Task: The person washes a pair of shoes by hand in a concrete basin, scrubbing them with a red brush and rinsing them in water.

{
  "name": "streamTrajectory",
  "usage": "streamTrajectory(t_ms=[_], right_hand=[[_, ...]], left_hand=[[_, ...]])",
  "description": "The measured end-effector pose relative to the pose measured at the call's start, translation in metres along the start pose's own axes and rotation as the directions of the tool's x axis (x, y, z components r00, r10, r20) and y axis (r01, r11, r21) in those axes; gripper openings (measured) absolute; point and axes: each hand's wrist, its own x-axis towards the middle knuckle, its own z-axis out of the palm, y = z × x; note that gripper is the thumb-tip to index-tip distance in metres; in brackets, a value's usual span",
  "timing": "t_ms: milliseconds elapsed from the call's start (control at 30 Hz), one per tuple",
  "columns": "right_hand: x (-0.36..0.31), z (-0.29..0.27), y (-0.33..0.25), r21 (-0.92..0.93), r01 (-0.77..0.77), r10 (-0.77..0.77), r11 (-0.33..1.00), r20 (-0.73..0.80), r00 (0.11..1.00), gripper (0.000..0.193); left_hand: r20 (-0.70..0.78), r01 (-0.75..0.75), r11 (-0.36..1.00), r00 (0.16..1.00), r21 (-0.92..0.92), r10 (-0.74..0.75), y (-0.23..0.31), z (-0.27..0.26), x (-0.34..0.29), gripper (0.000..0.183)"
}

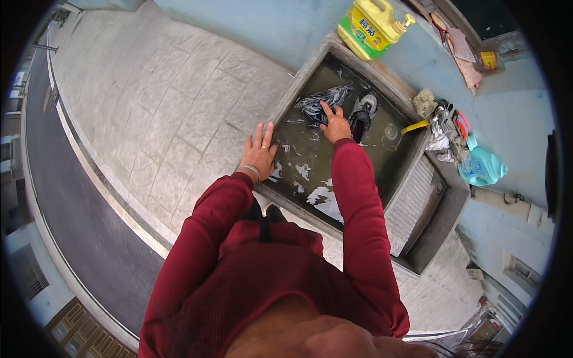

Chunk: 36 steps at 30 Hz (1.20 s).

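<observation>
A stone wash basin [302, 83] full of murky water stands in front of me. In the water lie a grey, black and white patterned item [322, 106], perhaps a shoe, and a grey-and-black shoe [365, 109] with its dark opening towards me. My right hand [335, 127] reaches over the water between them, its fingers apart and the tips at the patterned item's edge; no grip shows. At the basin's left rim is my left hand [258, 155], fingers spread and holding nothing. A bracelet and a ring show on it.
A yellow-green detergent jug [367, 28] stands at the far corner. Along the right rim lie a scrubbing sponge [424, 102], a yellow handle [415, 126], crumpled cloths [444, 134] and a teal bottle [482, 166]. A ridged washboard slab [412, 197] adjoins the basin; a blue wall rises behind.
</observation>
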Motion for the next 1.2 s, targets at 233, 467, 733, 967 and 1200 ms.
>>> streamTrajectory(t_ms=[233,467,733,967,1200], right_hand=[[-0.001,0.01,0.011,0.027,-0.083,0.081,0.996,0.079,0.994,0.074],[-0.005,0.006,0.003,-0.039,-0.118,0.122,0.992,0.116,0.986,0.072],[-0.009,0.018,0.001,-0.057,-0.129,0.135,0.99,0.114,0.984,0.069],[-0.01,0.014,0.002,-0.044,-0.156,0.161,0.987,0.168,0.973,0.072],[-0.012,0.02,-0.002,-0.043,-0.164,0.169,0.986,0.143,0.975,0.074]], left_hand=[[0.07,0.006,1.0,0.998,0.01,-0.007,0.001,-0.006,0.001,0.049],[0.079,0.014,1.0,0.997,0.019,-0.016,0.001,-0.004,0.002,0.046],[0.087,0.01,1.0,0.996,0.025,-0.013,0.002,-0.003,0.003,0.046],[0.05,0.003,1.0,0.999,-0.01,-0.002,0.003,0.0,0.003,0.043],[0.063,0.013,0.999,0.998,0.03,-0.015,0.002,0.002,0.003,0.048]])
